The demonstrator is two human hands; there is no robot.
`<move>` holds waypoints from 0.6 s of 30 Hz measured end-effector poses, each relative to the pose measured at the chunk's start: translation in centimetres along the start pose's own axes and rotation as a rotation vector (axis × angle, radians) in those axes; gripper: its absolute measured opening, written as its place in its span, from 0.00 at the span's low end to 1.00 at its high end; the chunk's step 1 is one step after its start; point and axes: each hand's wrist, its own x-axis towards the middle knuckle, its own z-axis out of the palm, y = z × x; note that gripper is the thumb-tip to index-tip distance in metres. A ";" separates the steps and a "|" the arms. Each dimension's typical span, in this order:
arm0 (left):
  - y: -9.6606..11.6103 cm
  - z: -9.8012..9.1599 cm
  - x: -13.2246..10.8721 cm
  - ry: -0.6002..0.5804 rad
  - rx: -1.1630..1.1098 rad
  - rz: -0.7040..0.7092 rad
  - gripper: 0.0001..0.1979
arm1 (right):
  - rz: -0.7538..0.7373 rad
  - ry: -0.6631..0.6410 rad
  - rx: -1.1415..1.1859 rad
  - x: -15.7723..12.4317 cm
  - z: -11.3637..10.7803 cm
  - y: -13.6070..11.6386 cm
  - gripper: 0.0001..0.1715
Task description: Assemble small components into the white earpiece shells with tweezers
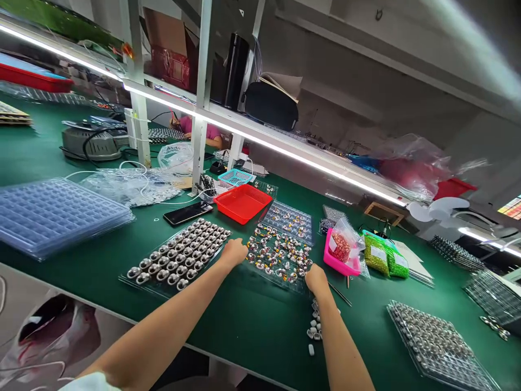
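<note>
My left hand is closed at the left edge of a clear plastic tray, its fingers curled over the side. At the tray's right edge my right hand is closed too, gripping the rim. Small shiny silver ring-shaped pieces with yellow and white bits lie scattered over the tray. Left of my left hand, another clear tray holds silver round pieces in neat rows. Loose white and silver pieces lie under my right forearm. The fingertips of both hands are partly hidden.
Behind stand a red tray and a black phone. Stacked clear trays lie left. On the right are a pink basket, green bead bags, tweezers and a filled tray. A person sits beyond the shelf.
</note>
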 end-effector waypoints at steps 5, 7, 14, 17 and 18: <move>-0.5 1.2 -1.1 0.040 0.226 0.015 0.18 | 0.010 -0.075 -0.044 -0.1 0.4 0.0 0.20; -0.7 1.5 -1.6 0.052 0.285 0.026 0.18 | 0.008 -0.080 -0.057 -0.1 0.4 0.0 0.20; -0.8 1.3 -2.1 0.061 0.373 0.119 0.19 | 0.000 -0.049 -0.045 0.2 0.2 0.5 0.20; -0.7 0.7 -3.6 0.054 0.358 0.201 0.20 | -0.063 0.000 -0.002 -1.2 -0.1 1.0 0.22; -0.7 0.4 -4.3 0.041 0.344 0.242 0.21 | -0.108 0.021 0.018 -2.1 -0.2 1.2 0.24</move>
